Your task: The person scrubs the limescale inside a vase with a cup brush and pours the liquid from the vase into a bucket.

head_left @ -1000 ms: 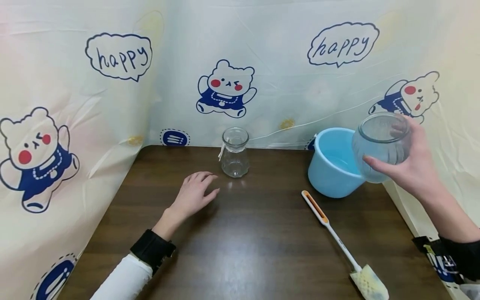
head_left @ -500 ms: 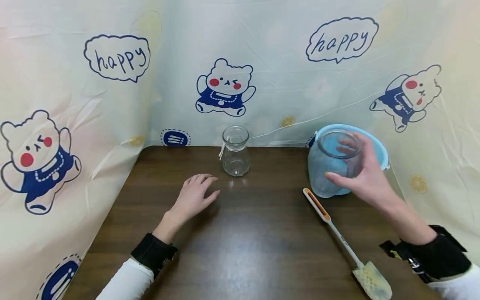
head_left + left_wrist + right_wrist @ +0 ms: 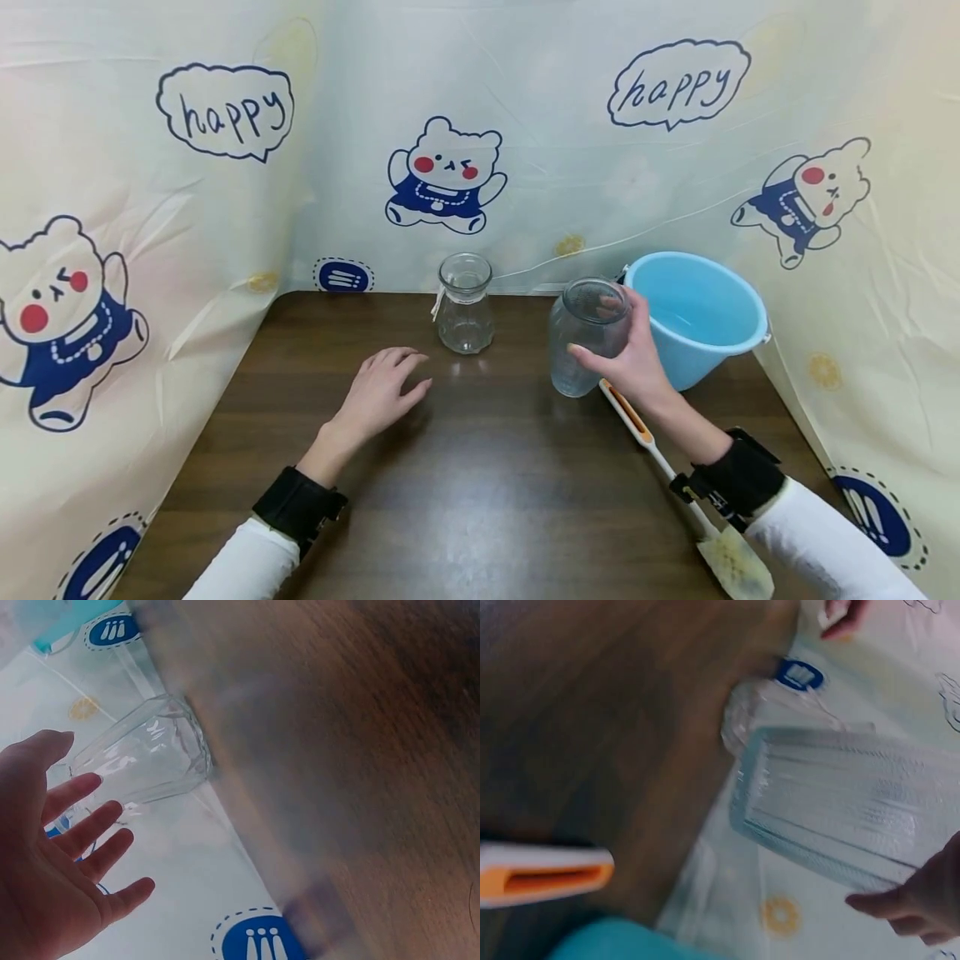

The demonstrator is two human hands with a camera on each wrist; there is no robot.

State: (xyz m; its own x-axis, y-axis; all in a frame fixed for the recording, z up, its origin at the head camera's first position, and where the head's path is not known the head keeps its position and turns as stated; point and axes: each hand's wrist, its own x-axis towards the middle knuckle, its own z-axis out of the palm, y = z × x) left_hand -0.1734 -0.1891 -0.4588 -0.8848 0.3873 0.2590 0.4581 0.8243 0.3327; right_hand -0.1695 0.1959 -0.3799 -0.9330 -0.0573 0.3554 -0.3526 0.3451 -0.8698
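My right hand (image 3: 637, 354) grips a wide clear glass jar (image 3: 573, 354) from its right side, thumb across the front. In the right wrist view the ribbed jar (image 3: 832, 806) shows side-on, with the thumb and fingers at its mouth end. A smaller glass vase (image 3: 466, 321) with a white string round its neck stands upright at the back of the table. To the front left of it, my left hand (image 3: 380, 387) is held with relaxed, spread fingers and nothing in them. The left wrist view shows its fingers (image 3: 101, 821) apart, overlapping the small vase (image 3: 146, 754).
A light blue bucket (image 3: 686, 350) stands at the back right, just right of the jar. A long-handled sponge brush (image 3: 678, 479) lies slantwise on the dark wooden table (image 3: 465, 500), partly under my right forearm. A printed cloth (image 3: 555, 108) hangs behind.
My right hand has carried the jar leftward from beyond the bucket, across its front, to the bucket's left side. The left hand and small vase have stayed put.
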